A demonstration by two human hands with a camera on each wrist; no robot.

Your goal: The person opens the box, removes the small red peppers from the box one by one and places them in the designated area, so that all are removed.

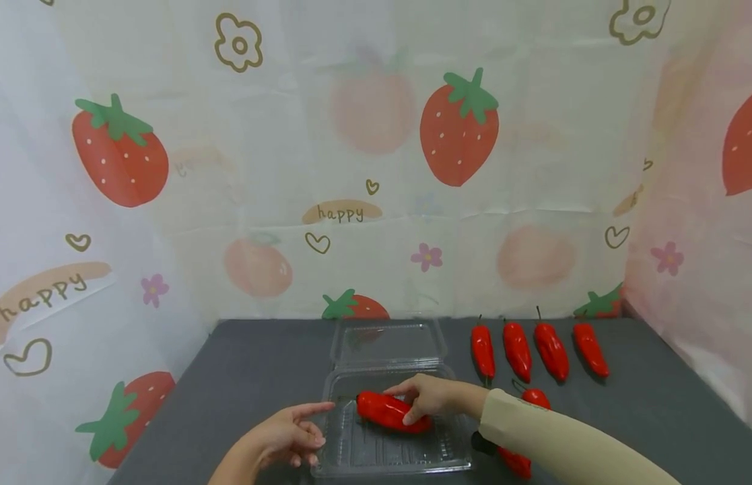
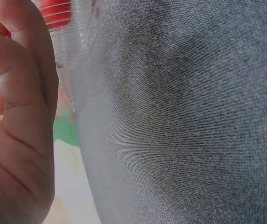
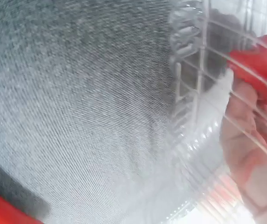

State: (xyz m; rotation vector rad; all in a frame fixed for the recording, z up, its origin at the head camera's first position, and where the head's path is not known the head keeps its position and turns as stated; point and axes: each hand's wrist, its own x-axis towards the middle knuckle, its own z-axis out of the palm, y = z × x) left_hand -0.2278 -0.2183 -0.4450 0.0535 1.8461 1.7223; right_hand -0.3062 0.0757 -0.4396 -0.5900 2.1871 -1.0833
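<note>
My right hand (image 1: 433, 396) grips a glossy red chili pepper (image 1: 384, 409), thumb on its near side and fingers at its far side. The pepper lies crosswise over the base of an open clear plastic box (image 1: 388, 466), its thicker end pointing left. In the right wrist view, the same pepper (image 3: 259, 65) shows through the box's ribbed wall. At the box's left side is my left hand (image 1: 287, 434), index finger extended to the rim and other fingers loosely bent, holding nothing. The left wrist view shows its bent fingers (image 2: 23, 60) close to the box wall.
The clear lid (image 1: 388, 342) is folded back behind the box. Several red peppers (image 1: 551, 350) lie in a row at the back right of the grey table (image 1: 254, 364). Another red pepper (image 1: 536, 397) and a red piece (image 1: 516, 463) are partly hidden by my right sleeve (image 1: 551, 431). Printed curtains (image 1: 376, 168) surround the table.
</note>
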